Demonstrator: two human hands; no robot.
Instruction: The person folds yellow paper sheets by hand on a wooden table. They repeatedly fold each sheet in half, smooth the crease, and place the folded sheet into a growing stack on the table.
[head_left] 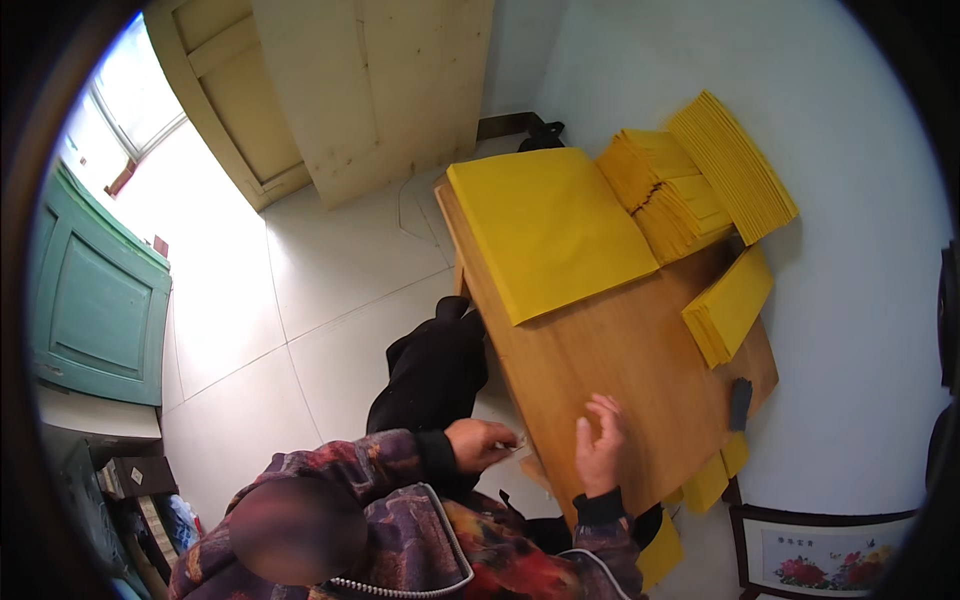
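Beside the near left edge of the wooden table (590,365), my left hand (478,445) is closed in a pinch. Something small and thin shows at its fingertips, too small to name. My right hand (599,450) is raised over the table's near part, fingers apart and slightly bent, with nothing seen in it. Farther off, a large flat stack of yellow sheets (555,230) covers the table's far left. Folded yellow bundles (675,195) lie to its right, with a ribbed yellow stack (735,165) leaning by the wall. A smaller yellow stack (730,308) sits near the right edge.
A dark grey object (740,403) lies at the table's right edge. More yellow pieces (706,485) are below that side. A framed flower picture (830,560) stands lower right. Pale wooden boards (375,90) lean at the back; a green door (105,295) is at left.
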